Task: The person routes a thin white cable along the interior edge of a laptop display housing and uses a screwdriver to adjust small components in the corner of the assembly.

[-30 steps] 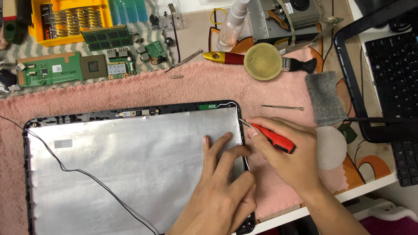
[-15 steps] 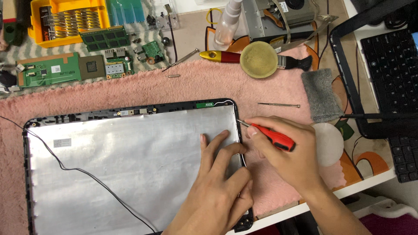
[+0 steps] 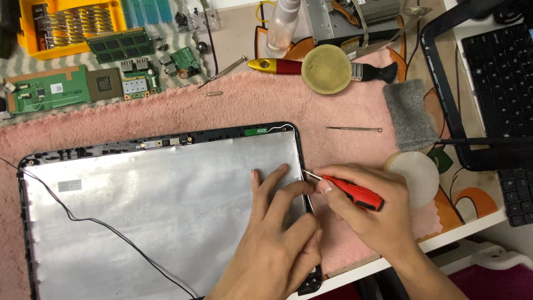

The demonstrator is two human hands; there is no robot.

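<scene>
At lower centre, the left hand [image 3: 272, 244] lies open and flat, holding nothing, on the laptop lid [image 3: 155, 200]; the right hand [image 3: 372, 214] grips a red screwdriver [image 3: 350, 190] whose tip could slip and scratch the lid's right edge.

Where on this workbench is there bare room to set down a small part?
Free: the pink mat between the laptop lid and the green circuit boards, and between the thin metal rod and round yellow pad. Crowded: the top edge, and beside the right hand holding the red screwdriver.

Left hand [image 3: 272, 244] flat on silver laptop lid [image 3: 155, 205]; right hand [image 3: 366, 208] gripping red screwdriver [image 3: 347, 190] at lid's edge
</scene>
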